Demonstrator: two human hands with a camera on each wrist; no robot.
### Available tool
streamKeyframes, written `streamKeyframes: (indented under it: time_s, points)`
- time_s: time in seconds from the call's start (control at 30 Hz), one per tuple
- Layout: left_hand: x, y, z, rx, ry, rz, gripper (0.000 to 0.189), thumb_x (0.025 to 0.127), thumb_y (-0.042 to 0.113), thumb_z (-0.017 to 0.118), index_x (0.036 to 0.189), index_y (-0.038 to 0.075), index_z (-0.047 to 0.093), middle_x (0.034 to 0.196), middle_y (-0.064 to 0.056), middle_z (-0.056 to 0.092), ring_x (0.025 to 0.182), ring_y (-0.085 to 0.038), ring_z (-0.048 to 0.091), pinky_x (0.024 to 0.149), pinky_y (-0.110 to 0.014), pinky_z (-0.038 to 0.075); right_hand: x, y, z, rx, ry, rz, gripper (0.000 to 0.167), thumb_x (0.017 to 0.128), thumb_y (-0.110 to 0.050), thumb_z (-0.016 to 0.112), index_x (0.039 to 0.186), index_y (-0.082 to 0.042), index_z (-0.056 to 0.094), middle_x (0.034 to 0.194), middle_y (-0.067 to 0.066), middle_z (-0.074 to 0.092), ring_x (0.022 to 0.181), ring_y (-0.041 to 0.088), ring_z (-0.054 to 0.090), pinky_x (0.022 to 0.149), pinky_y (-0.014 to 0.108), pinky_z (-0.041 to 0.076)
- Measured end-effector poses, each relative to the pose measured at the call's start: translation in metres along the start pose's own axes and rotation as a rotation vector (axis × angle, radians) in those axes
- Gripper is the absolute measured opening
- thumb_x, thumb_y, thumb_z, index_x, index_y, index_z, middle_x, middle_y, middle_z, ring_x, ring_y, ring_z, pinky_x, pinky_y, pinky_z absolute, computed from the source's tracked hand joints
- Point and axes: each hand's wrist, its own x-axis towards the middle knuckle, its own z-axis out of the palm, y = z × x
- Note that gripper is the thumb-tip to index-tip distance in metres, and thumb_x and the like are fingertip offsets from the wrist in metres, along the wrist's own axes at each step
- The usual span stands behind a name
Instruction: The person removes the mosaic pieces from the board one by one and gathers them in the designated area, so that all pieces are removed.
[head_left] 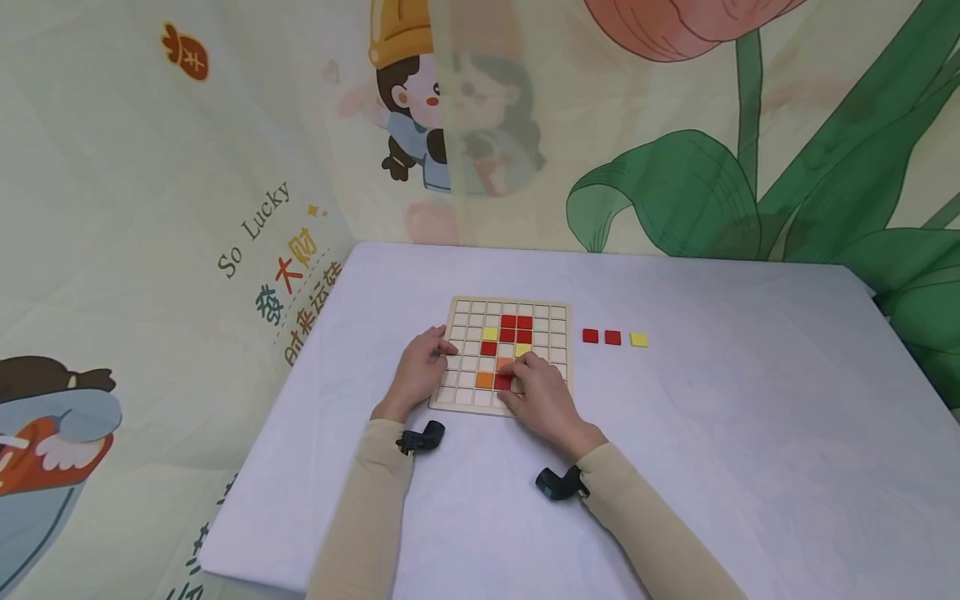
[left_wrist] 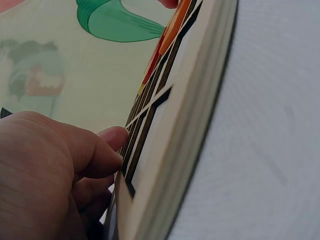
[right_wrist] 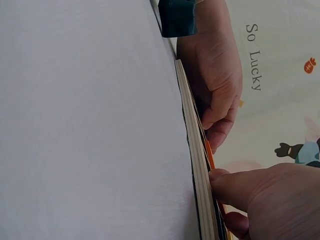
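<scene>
A square wooden grid board (head_left: pixel 466 396) lies on the white table, with red, yellow and orange square tiles in several of its cells. My left hand (head_left: pixel 417 368) holds the board's left edge, thumb over the grid; the left wrist view shows the thumb and a finger (left_wrist: pixel 102 159) at that edge. Over the lower part of the grid, my right hand (head_left: pixel 542 398) has its thumb and index finger around a red tile (head_left: pixel 502 382), beside an orange tile (head_left: pixel 485 380). In the right wrist view, the right thumb (right_wrist: pixel 235 185) is close over the board's near edge.
Right of the board, two loose red tiles (head_left: pixel 602 337) and a yellow tile (head_left: pixel 638 340) lie in a row on the white table (head_left: pixel 712 433). A printed cloth backdrop (head_left: pixel 517 225) rises behind the table, and another hangs at its left.
</scene>
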Motion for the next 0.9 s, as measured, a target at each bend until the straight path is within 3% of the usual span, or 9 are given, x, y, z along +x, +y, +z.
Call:
streamKeyframes:
  time_s: [0.63,0.9]
  points:
    - [-0.0007,0.0009,-0.0005,-0.001,0.001,-0.005,0.019,0.093,0.002,0.050,0.099,0.009,0.067,0.153,-0.006,0.041,0.147,-0.023,0.025,0.121,-0.042,0.018,0.0027,-0.0005,0.0031,0.050,0.021,0.039,0.025,0.082,-0.020,0.079,0.105,-0.014,0.070,0.096,-0.001,0.056,0.085,0.016,0.048,0.075,0.030,0.042]
    - [-0.0001,0.0005,-0.0003,0.003,-0.002,-0.008,0.019,0.093,0.003,0.050,0.099,0.010,0.067,0.153,-0.005,0.040,0.147,-0.022,0.024,0.121,-0.040,0.018,0.0023,-0.0006,0.0017,0.072,0.029,0.012,0.028,0.082,-0.015,0.078,0.107,-0.012,0.068,0.099,-0.002,0.061,0.087,0.014,0.051,0.078,0.030,0.048]
